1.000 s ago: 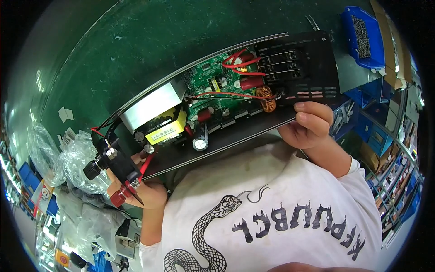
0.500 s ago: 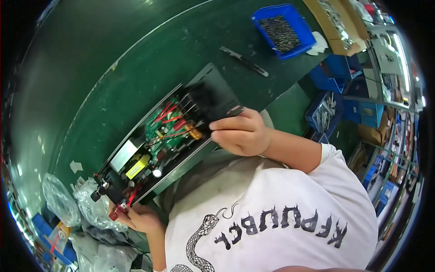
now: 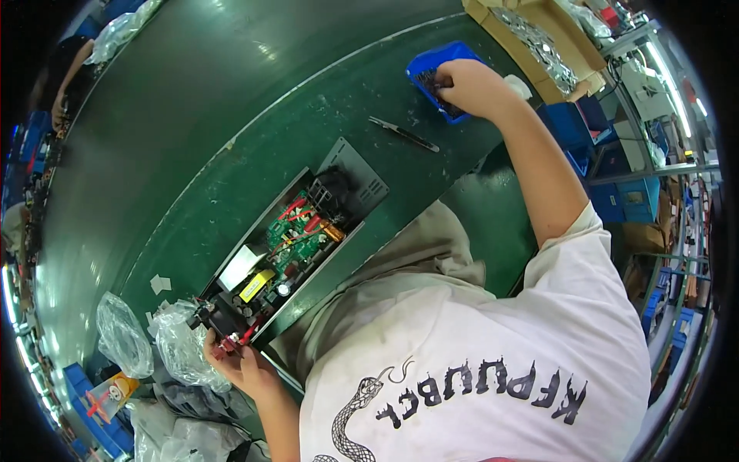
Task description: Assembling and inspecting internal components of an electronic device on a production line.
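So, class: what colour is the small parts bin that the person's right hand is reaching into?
Blue. The parts bin shows in the head view, with the right hand inside it.

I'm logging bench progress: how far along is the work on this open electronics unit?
Looks done: the open unit already has its green circuit board and wiring fitted. In hand: the left hand grips its near end at the red leads, while the right hand reaches into the blue parts bin. Left: no cover is on it; tweezers lie unused.
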Tool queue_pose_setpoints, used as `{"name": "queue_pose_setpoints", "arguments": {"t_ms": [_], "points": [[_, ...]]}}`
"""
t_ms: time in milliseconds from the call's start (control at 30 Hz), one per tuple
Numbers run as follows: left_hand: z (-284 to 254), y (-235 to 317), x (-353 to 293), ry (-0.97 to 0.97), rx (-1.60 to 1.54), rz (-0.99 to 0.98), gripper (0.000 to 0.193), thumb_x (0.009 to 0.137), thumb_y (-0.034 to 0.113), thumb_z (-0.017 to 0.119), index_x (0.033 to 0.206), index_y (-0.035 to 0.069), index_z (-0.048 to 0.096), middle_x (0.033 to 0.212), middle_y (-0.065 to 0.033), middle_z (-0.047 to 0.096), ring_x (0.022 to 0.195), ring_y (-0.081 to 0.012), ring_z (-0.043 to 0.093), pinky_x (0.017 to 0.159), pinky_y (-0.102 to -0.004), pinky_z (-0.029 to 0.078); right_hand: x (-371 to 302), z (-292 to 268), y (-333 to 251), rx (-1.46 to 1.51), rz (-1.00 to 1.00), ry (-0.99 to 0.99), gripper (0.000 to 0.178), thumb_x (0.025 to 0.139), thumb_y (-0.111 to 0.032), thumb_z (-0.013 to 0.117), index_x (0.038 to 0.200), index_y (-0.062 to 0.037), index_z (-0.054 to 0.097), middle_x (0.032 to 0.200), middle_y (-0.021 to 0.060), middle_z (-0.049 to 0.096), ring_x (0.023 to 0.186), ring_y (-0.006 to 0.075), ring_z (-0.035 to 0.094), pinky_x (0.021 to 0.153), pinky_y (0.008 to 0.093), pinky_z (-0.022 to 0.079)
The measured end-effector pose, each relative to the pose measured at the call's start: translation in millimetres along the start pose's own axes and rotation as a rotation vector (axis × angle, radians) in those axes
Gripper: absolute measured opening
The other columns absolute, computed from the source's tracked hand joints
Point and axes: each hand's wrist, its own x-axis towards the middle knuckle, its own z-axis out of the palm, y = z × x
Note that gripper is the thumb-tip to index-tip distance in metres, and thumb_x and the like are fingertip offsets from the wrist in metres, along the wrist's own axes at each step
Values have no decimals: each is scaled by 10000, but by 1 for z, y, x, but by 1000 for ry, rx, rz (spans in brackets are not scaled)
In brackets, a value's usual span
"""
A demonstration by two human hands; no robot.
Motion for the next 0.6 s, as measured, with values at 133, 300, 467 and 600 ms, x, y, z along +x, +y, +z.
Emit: {"name": "queue_pose_setpoints", "arguments": {"t_ms": [133,300,467,600], "points": [[1,3,-3,-44,-10,27,716,862,226,693,1430,-11,327,1293,-125,470,1168,-237,488,1061,-380,368,2,-1,-6,55,27,-20,239,806,-164,646,979,-9,707,933,176,706,897,333,668,813,405,524],[7,8,-3,-12,182,117,762,879,352,680,1445,-4,313,1407,-153,402,1257,-239,427,1078,-377,343,-8,-7,-12,195,84,46,240,830,-198,655,982,-31,735,940,168,717,880,307,679,813,384,528],[8,14,-7,30,462,410,788,887,413,654,1448,8,277,1515,-180,240,1324,-297,347,1089,-460,316,-13,1,-4,224,44,266,214,830,-221,654,920,-50,746,872,154,714,833,296,680,774,390,534],[8,24,-13,77,603,659,687,855,356,660,1369,37,334,1462,-172,269,1333,-314,306,1036,-463,347,-20,-8,-7,260,30,279,211,821,-225,678,919,-51,745,859,146,714,828,290,681,773,380,533]]}}
